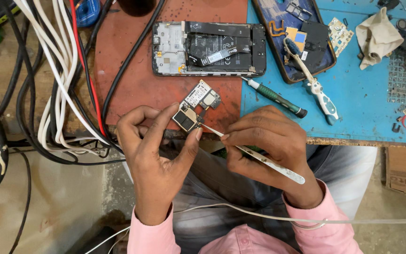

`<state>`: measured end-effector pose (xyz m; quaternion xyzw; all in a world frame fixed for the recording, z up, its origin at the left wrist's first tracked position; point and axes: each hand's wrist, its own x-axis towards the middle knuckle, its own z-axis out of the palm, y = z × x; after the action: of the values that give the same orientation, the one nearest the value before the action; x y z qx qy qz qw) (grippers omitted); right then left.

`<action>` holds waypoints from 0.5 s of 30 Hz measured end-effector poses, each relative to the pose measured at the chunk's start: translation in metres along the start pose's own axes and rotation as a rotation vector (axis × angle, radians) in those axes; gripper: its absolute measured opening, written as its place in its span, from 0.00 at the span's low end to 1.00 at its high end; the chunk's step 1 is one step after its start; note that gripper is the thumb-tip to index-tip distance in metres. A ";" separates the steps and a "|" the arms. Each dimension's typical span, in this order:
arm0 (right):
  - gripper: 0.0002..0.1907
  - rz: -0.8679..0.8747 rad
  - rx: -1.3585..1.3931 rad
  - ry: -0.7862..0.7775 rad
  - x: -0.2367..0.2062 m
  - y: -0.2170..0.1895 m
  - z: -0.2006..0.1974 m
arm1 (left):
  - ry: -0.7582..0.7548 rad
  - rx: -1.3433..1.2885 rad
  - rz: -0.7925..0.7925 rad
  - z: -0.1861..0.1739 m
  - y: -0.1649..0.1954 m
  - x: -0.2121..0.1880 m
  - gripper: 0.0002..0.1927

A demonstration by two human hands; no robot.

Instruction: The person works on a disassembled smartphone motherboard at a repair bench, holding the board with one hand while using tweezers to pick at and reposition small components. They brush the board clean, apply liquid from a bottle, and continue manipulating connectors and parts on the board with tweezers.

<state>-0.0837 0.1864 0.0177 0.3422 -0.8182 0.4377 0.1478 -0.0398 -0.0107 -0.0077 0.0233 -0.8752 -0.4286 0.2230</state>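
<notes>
Left hand [153, 150] was pinching a small circuit board [194, 109] btwn thumb and index finger, held up just below the opened phone [208, 48] lying on the counter [367, 103]. Right hand [269, 148] had its fingers closed around metal tweezers [252, 154], tip touching the board's lower right edge. Phone sat w/ its back off, battery and innards showing, on a reddish mat [132, 70]. Right of the phone: a green-handled screwdriver [276, 98], a white-and-blue brush [312, 82] lying partly over a dark phone case [278, 42], and a crumpled cloth [377, 35] further right. Left of the phone, a bundle of white, black and red cables [59, 80].
</notes>
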 end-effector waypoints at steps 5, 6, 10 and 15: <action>0.15 -0.008 -0.010 0.011 -0.002 0.003 0.000 | 0.006 0.014 -0.008 0.002 0.000 -0.001 0.27; 0.15 -0.010 -0.005 0.009 -0.002 0.003 0.000 | 0.008 0.008 -0.005 0.002 0.000 -0.001 0.27; 0.15 -0.008 -0.005 0.007 -0.003 0.003 0.000 | -0.004 -0.008 -0.027 0.002 0.000 -0.002 0.27; 0.15 -0.004 -0.012 0.002 -0.002 0.002 0.001 | 0.005 -0.007 -0.015 0.003 0.000 -0.003 0.27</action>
<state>-0.0831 0.1872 0.0149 0.3425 -0.8199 0.4329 0.1518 -0.0381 -0.0083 -0.0103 0.0303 -0.8728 -0.4335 0.2222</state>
